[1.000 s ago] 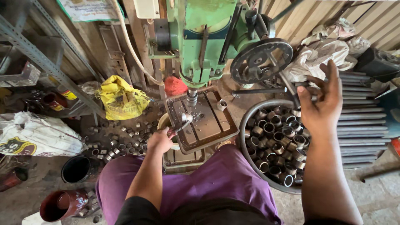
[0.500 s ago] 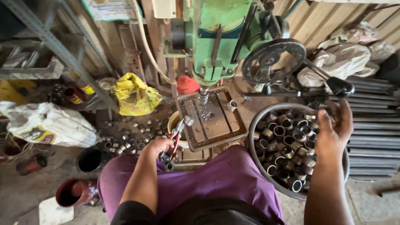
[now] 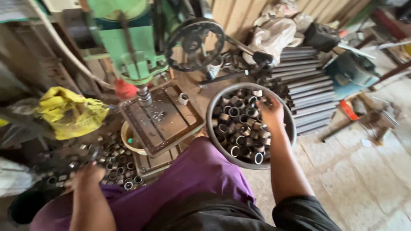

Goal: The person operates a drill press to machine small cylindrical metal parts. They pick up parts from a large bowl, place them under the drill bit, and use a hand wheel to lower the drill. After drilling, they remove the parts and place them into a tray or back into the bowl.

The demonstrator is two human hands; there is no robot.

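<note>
My right hand (image 3: 270, 113) reaches down into a round metal basin (image 3: 209, 124) full of short steel pipe pieces (image 3: 239, 128). Its fingers curl among the pieces at the far side, and the grip is hidden. My left hand (image 3: 85, 179) is low at the left and blurred, just beside a loose pile of the same pipe pieces (image 3: 117, 171) on the floor. What it holds cannot be made out. Between the hands stands the grey slotted table (image 3: 160, 117) of a green drill press (image 3: 128, 47). One pipe piece (image 3: 183, 99) stands on that table.
The press handwheel (image 3: 195, 38) and its lever (image 3: 252, 53) stick out above the basin. A stack of steel bars (image 3: 308, 90) lies to the right. A yellow bag (image 3: 70, 111) is at the left, a pale bucket (image 3: 128, 139) is under the table, and my purple-clad leg (image 3: 188, 179) is in front.
My right hand left the lever and dropped into the basin. My left hand drew back from the drill table down to the floor pile at the left. The view swung right.
</note>
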